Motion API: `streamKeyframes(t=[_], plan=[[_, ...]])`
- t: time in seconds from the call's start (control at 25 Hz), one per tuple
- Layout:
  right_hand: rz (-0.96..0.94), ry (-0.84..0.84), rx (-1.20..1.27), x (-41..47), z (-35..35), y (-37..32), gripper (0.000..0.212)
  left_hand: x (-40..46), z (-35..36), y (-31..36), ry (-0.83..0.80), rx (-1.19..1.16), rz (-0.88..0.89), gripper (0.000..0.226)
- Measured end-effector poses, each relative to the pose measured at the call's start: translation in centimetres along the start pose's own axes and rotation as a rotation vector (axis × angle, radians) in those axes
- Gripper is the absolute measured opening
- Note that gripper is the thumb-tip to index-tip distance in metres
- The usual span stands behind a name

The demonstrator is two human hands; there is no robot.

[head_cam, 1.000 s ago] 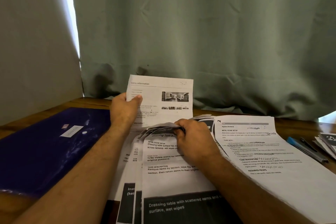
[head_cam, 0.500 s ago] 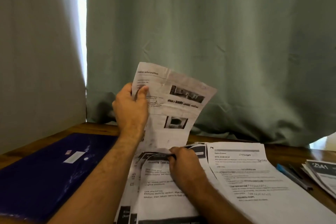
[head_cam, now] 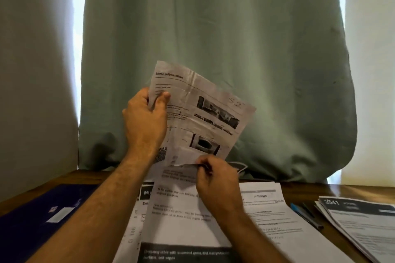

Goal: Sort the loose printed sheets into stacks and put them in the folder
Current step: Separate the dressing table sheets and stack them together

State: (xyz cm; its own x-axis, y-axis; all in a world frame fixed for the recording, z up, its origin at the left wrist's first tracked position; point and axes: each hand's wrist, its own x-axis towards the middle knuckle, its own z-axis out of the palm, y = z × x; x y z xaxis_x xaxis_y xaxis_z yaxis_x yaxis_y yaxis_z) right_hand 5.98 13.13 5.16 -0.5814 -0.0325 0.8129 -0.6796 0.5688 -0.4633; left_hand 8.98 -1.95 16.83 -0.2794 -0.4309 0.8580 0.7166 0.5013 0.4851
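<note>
Up above the desk, the left hand (head_cam: pixel 145 119) grips a creased printed sheet (head_cam: pixel 201 113) by its edge; just below it, the right hand (head_cam: pixel 215 179) pinches the loose sheets (head_cam: pixel 181 215), with the folder (head_cam: pixel 42 218) left of both

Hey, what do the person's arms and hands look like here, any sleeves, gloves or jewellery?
Both forearms are bare as far as the frame shows, with no sleeves in view. The left hand and right hand wear no gloves. No rings, watch or bands are visible on the fingers or wrists that show.

Home desk, green curtain (head_cam: pixel 213 49), wooden table (head_cam: pixel 333 190)
</note>
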Motion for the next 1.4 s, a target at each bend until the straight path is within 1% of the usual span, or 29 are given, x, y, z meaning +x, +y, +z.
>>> streamKeyframes(t=[0.12, 0.2, 0.28, 0.36, 0.48, 0.56, 0.64, 0.68, 0.72, 0.76, 0.8, 0.88, 1.0, 1.12, 1.24, 1.36, 1.4], plan=[[-0.185, 0.133, -0.044, 1.1, -2.6, -1.7, 0.01, 0.0, 0.3, 0.6, -0.047, -0.034, -0.012, 0.012], [-0.33, 0.204, -0.071, 2.1, -4.5, -3.3, 0.012, 0.1, 0.5, 1.0, -0.122, -0.127, -0.046, 0.014], [-0.43, 0.254, -0.093, 3.4, -6.3, -4.9, 0.014, 0.1, 0.7, 1.5, -0.192, -0.231, -0.107, 0.017], [-0.483, 0.308, -0.12, 4.9, -7.8, -6.3, 0.014, 0.0, 1.2, 1.8, -0.213, -0.324, -0.225, 0.022], [-0.483, 0.319, -0.176, 7.1, -9.2, -7.8, 0.015, -0.4, 1.8, 1.4, -0.284, -0.54, -0.506, 0.023], [-0.454, 0.285, -0.247, 8.1, -9.2, -7.7, 0.019, -1.5, 2.3, 0.5, -0.369, -0.654, -0.639, 0.02], [-0.403, 0.231, -0.315, 8.4, -8.6, -6.7, 0.022, -3.6, 2.9, -0.8, -0.437, -0.717, -0.764, 0.017], [-0.371, 0.199, -0.343, 8.3, -8.1, -5.9, 0.023, -4.8, 3.3, -1.5, -0.466, -0.75, -0.834, 0.02], [-0.332, 0.159, -0.364, 8.0, -7.5, -4.9, 0.022, -6.1, 3.6, -2.4, -0.49, -0.773, -0.912, 0.029], [-0.282, 0.109, -0.38, 7.7, -6.9, -3.8, 0.021, -7.3, 3.8, -3.5, -0.506, -0.767, -0.993, 0.037], [-0.219, 0.056, -0.393, 7.2, -6.2, -2.4, 0.021, -8.6, 4.0, -4.6, -0.519, -0.739, -1.069, 0.039], [-0.069, -0.042, -0.427, 5.9, -4.9, 0.8, 0.022, -11.1, 4.2, -7.1, -0.571, -0.626, -1.168, 0.035], [0.128, -0.167, -0.472, 3.5, -2.9, 5.5, 0.022, -13.5, 4.6, -10.8, -0.628, -0.465, -1.214, 0.029], [0.241, -0.22, -0.447, 2.0, -1.6, 8.4, 0.02, -14.1, 5.4, -12.7, -0.652, -0.423, -1.272, 0.027], [0.299, -0.264, -0.429, 1.8, -0.7, 9.6, 0.019, -14.5, 6.0, -13.7, -0.631, -0.383, -1.28, 0.029], [0.311, -0.277, -0.423, 1.8, -0.2, 9.6, 0.018, -14.8, 6.1, -13.5, -0.65, -0.431, -1.286, 0.045], [0.311, -0.275, -0.422, 1.7, -0.1, 9.5, 0.018, -15.0, 6.2, -13.4, -0.66, -0.454, -1.249, 0.045]])
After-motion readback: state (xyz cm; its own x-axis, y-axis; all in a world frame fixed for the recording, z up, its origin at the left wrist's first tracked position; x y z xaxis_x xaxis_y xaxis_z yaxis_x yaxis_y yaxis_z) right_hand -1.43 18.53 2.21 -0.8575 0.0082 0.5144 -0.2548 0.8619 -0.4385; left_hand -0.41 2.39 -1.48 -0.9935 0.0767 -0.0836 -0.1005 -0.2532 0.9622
